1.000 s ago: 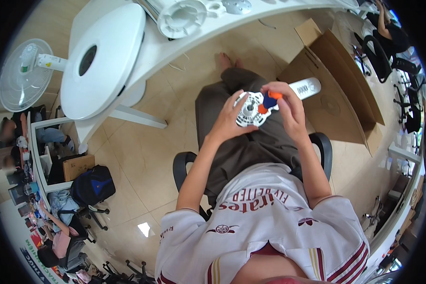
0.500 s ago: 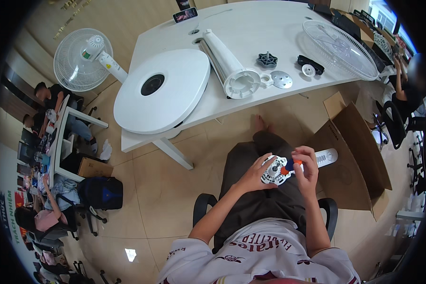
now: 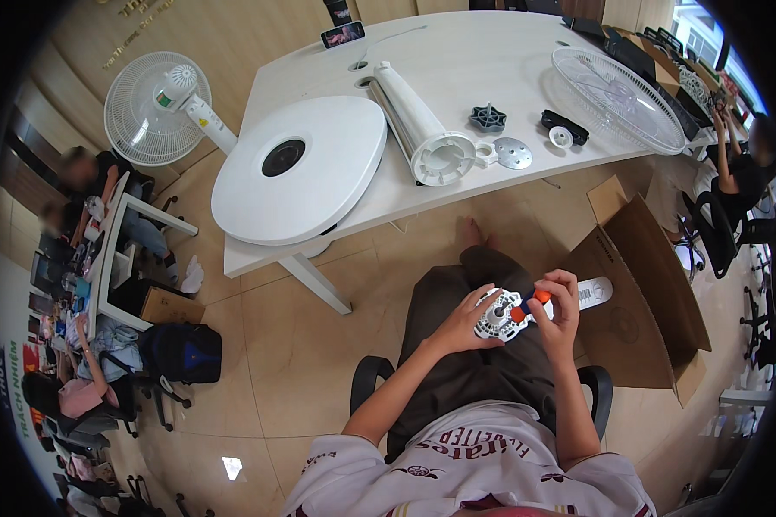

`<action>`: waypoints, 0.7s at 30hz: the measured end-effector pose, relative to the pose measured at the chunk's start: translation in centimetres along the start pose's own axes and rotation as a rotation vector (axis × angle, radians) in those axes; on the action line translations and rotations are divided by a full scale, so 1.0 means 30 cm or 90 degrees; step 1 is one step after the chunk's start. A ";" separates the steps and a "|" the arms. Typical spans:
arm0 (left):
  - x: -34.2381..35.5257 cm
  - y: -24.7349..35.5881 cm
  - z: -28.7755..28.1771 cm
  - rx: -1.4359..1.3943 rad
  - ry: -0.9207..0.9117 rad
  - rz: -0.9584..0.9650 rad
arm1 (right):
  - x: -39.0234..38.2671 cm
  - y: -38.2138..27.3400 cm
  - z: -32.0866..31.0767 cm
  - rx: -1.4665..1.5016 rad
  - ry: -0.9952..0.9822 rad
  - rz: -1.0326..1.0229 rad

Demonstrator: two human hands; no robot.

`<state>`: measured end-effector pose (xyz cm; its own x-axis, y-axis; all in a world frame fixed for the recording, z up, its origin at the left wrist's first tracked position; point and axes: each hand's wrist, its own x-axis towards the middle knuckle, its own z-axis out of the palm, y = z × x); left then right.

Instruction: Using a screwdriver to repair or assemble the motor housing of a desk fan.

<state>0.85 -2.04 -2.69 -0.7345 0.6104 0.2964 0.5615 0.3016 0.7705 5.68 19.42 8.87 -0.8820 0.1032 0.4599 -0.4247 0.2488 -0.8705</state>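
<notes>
I watch both hands working over the person's lap, below the near edge of the white table [image 3: 470,73]. The left hand [image 3: 459,329] is partly open, fingers and thumb curved around the rim of a round white slotted part [image 3: 509,328]. The right hand [image 3: 563,308] has its fingers drawn in on an orange-and-blue tool [image 3: 541,295], whose lower orange end overlaps the white part in my view. A white labelled arm [image 3: 593,294] sticks out past the right hand; I cannot tell whether it joins the part.

On the tabletop I see a broad white base [image 3: 336,194] with a dark round centre, a white column [image 3: 409,112] lying beside it, a dark knob [image 3: 489,119], a silver disc [image 3: 514,155] and, near the right end, a wire grille [image 3: 668,129]. A phone [image 3: 343,34] leans at the back. Beyond the table's left end stands a white fan [image 3: 155,108]. An open cardboard box [image 3: 616,306] sits on the tiled floor [image 3: 297,370] to the right; a dark backpack [image 3: 181,351] rests at left, near seated co-workers.
</notes>
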 end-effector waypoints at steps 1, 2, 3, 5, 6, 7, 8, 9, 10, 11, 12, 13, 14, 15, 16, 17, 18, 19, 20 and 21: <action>0.001 0.001 0.000 -0.005 -0.002 -0.002 | -0.003 0.006 -0.002 -0.050 0.007 -0.014; -0.001 0.001 0.000 -0.005 -0.001 -0.002 | 0.002 -0.003 -0.002 -0.050 0.006 -0.013; -0.003 0.000 -0.001 -0.004 0.002 0.002 | 0.009 -0.020 -0.001 -0.057 0.006 -0.007; -0.005 -0.001 0.000 -0.003 0.005 0.006 | 0.012 -0.034 0.013 -0.065 0.007 0.000; -0.004 -0.001 0.000 -0.003 0.004 0.005 | 0.010 -0.038 0.024 0.022 0.030 0.047; -0.003 -0.001 0.001 -0.002 0.003 0.004 | 0.008 -0.040 0.030 0.109 0.053 0.095; -0.003 0.000 0.000 -0.002 0.003 0.004 | 0.009 -0.041 0.029 0.108 0.053 0.095; -0.003 0.001 -0.001 0.001 0.003 0.005 | 0.011 -0.043 0.028 0.117 0.045 0.097; -0.004 0.002 -0.001 0.004 0.004 0.006 | 0.012 -0.044 0.027 0.126 0.037 0.098; -0.003 0.003 -0.002 0.004 0.003 0.006 | 0.011 -0.042 0.025 0.126 0.038 0.099; -0.002 0.004 -0.003 0.003 0.001 0.004 | 0.010 -0.036 0.020 0.021 0.024 0.028; -0.001 0.005 -0.003 0.003 0.000 0.002 | 0.008 -0.030 0.014 -0.084 0.010 -0.043; -0.002 0.005 -0.003 0.003 -0.001 0.002 | 0.003 -0.020 0.007 -0.083 0.010 -0.042; -0.002 0.004 -0.003 0.002 -0.002 0.000 | -0.004 -0.008 -0.003 -0.091 -0.002 -0.023; -0.002 0.004 -0.004 0.000 -0.002 -0.002 | -0.008 -0.002 -0.007 -0.098 -0.015 -0.004; -0.003 0.002 -0.003 0.000 -0.003 -0.003 | -0.002 -0.016 0.001 -0.097 -0.016 -0.002; -0.003 0.001 -0.003 0.003 0.002 0.002 | 0.009 -0.040 0.014 -0.073 0.001 0.006; -0.005 0.000 -0.003 0.006 0.006 0.006 | 0.015 -0.054 0.023 -0.048 0.017 0.013; -0.003 0.003 -0.003 0.006 0.005 0.007 | 0.011 -0.048 0.023 -0.050 0.018 0.013; -0.002 0.006 -0.002 0.003 0.004 0.003 | 0.003 -0.038 0.025 0.020 0.036 0.052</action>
<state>0.97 -2.08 -2.53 -0.7341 0.6070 0.3043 0.5674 0.3021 0.7660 5.92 18.43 9.77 -0.9014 0.1768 0.3951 -0.3585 0.2067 -0.9104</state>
